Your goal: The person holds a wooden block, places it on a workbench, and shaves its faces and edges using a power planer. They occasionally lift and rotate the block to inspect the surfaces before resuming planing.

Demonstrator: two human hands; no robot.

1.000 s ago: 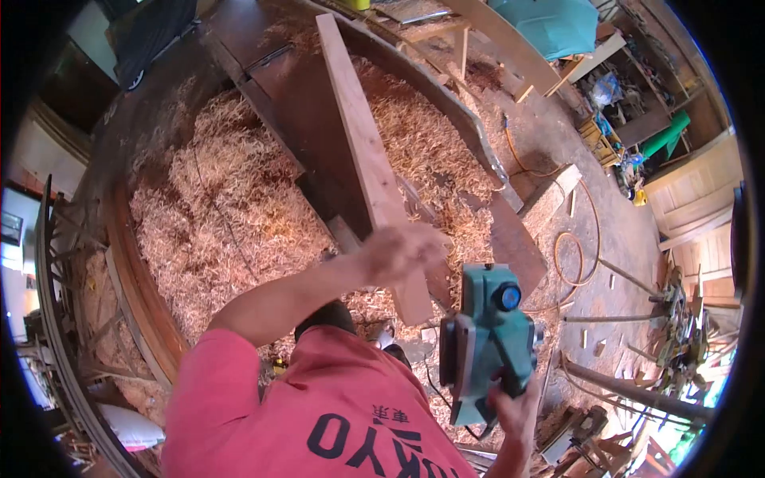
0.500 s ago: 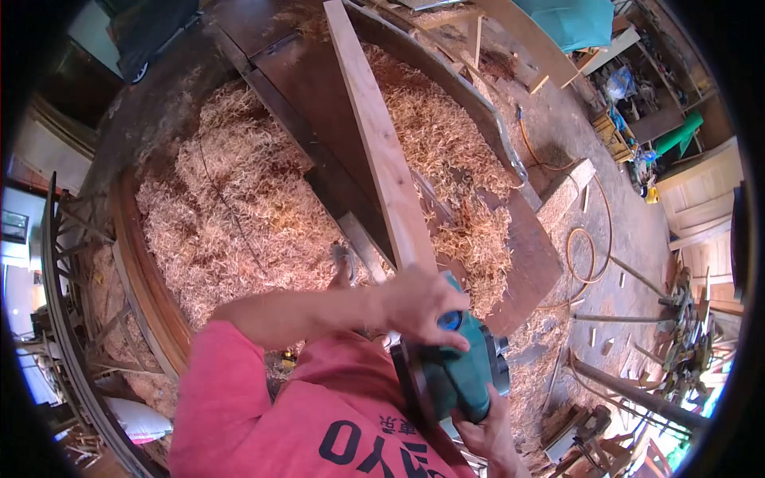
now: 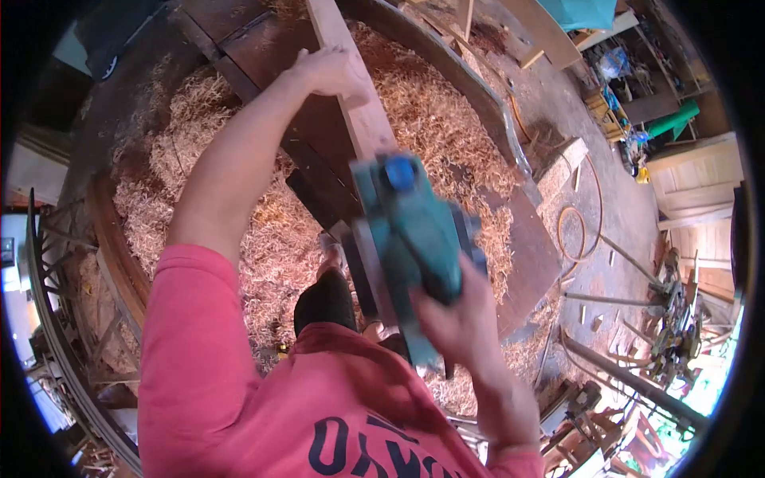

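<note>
My right hand [image 3: 462, 319] is closed around the rear handle of a green electric planer [image 3: 410, 231] with a blue front knob, slightly blurred. The planer is over the near end of a long pale wooden board [image 3: 370, 131]; whether its base touches the wood cannot be seen. Farther up the board, my left hand [image 3: 339, 73] grips it from above, with its fingertips partly hidden. Beneath the board is a dark brown bench surface [image 3: 319, 131].
Curly wood shavings [image 3: 446, 103] heap on both sides of the board. A curved dark rim [image 3: 486, 107] runs along the right. An orange hose [image 3: 586, 255] coils on the concrete floor, near metal poles [image 3: 613, 299]. Shelves with clutter [image 3: 645, 88] stand at upper right.
My left hand has left the planer's front and moved up onto the board. My right hand has carried the planer upward in view, over the board's near end.
</note>
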